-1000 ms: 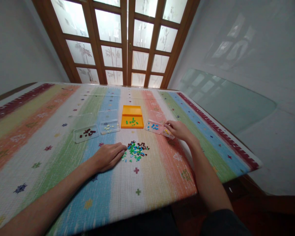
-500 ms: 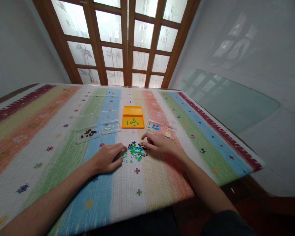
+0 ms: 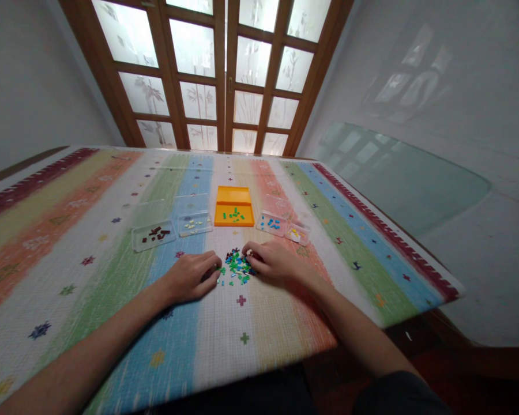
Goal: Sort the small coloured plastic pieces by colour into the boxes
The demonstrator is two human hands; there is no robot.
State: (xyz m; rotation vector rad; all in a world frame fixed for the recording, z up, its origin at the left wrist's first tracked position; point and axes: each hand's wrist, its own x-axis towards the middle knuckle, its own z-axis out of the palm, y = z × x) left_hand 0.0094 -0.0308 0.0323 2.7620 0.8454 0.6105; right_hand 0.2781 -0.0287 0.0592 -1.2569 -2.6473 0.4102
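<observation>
A mixed pile of small building bricks, mostly green and blue with some brown and pale ones, lies on the striped tablecloth. At its left edge rests my left hand, fingers curled and thumb drawn in close beside a few green bricks; anything between its fingertips is hidden. My right hand reaches in from the right, its thumb and forefinger bent together over the pile's upper right part. Brown and pale bits show by those fingers, but whatever they pinch is too small to make out.
Behind the pile stand an open orange box with green bricks and clear boxes holding brown, pale, blue and yellow bricks. Beyond the tablecloth are glazed wooden doors.
My right hand has moved left and slightly down, its fingers closing in on the pile. My left hand's fingers have drawn in a little at the pile's edge.
</observation>
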